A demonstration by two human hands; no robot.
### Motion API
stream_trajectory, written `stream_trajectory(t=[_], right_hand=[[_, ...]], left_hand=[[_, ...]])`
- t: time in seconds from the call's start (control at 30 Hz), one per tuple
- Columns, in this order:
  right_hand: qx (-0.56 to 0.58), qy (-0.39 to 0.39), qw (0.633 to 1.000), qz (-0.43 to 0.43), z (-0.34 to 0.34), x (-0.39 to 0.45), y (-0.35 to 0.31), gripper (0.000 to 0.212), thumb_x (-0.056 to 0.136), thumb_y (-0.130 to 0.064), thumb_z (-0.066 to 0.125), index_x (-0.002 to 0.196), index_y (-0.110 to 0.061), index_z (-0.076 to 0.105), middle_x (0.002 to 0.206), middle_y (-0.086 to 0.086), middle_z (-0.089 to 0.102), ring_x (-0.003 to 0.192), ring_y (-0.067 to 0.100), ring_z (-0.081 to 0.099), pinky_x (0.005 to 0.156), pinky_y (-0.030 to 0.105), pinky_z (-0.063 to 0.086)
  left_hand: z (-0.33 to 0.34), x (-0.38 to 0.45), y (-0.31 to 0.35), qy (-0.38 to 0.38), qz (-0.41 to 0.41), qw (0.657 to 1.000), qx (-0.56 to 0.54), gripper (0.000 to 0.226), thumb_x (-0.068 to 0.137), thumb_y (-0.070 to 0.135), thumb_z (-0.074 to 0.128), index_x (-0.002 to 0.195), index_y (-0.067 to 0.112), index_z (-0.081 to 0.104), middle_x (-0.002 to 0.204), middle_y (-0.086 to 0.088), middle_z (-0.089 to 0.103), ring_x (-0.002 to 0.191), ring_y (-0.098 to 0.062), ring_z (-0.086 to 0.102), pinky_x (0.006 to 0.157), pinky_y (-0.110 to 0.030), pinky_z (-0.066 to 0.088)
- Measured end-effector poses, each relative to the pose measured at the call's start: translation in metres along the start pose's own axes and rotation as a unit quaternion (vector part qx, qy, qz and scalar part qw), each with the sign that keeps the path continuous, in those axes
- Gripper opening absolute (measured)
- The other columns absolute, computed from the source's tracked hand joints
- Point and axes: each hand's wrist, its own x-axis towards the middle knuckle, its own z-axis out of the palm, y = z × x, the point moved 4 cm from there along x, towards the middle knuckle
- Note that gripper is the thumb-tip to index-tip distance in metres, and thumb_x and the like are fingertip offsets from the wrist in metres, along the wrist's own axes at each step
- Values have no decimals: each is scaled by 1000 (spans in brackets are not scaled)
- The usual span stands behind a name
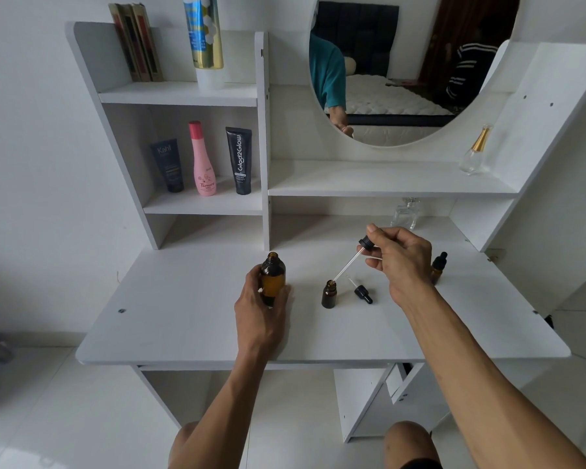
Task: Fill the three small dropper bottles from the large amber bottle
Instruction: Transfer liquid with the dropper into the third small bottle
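R hand point(398, 257) pinches dropper point(356, 257) bulb, tip at open small bottle point(329, 294) mouth, prob. dispensing. L hand point(263, 299) wraps large amber bottle point(272, 277), steadying it uncapped on desk point(183, 326) for refills. Spare dropper cap point(363, 294) beside.

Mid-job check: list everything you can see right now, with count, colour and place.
large amber bottle: 1, amber, uncapped, on desk
open dropper bottle: 1, amber, desk centre
pipette dropper: 1, black cap, tip at the open bottle's mouth
loose dropper: 1, black, lying right of it
capped dropper bottle: 1, amber, behind right hand
tubes: 2, dark, lower shelf
pink bottle: 1, between them
clear perfume bottles: 2, mirror shelf and below
desk: 1, white
left hand: grips large bottle
right hand: pinches pipette dropper
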Motion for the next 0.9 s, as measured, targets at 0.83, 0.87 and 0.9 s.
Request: stream_trajectory(t=[0.83,0.87,0.9], right_hand=[[95,3,994,48,6,-1,-5,14,87,-22,78,86,-13,67,72,2,73,73,22,74,67,33,57],[108,1,993,54,9,-2,-7,14,87,-22,78,86,-14,67,72,1,73,73,23,73,67,33,57],[122,-1,991,60,13,-3,-8,14,87,-21,79,86,-14,66,72,2,72,73,23,73,68,33,57]], left_hand=[[1,-1,0,-3,-1,1000,-6,52,90,33,71,135,30,46,112,13,60,90,-14,65,69,-7,42],[1,-1,-1,-4,-1,1000,-6,52,90,33,71,135,30,46,113,12,60,91,-15,65,71,-9,43],[1,-1,-1,-5,0,1000,-6,51,90,34,71,135,31,46,114,12,61,92,-15,66,74,-13,45]])
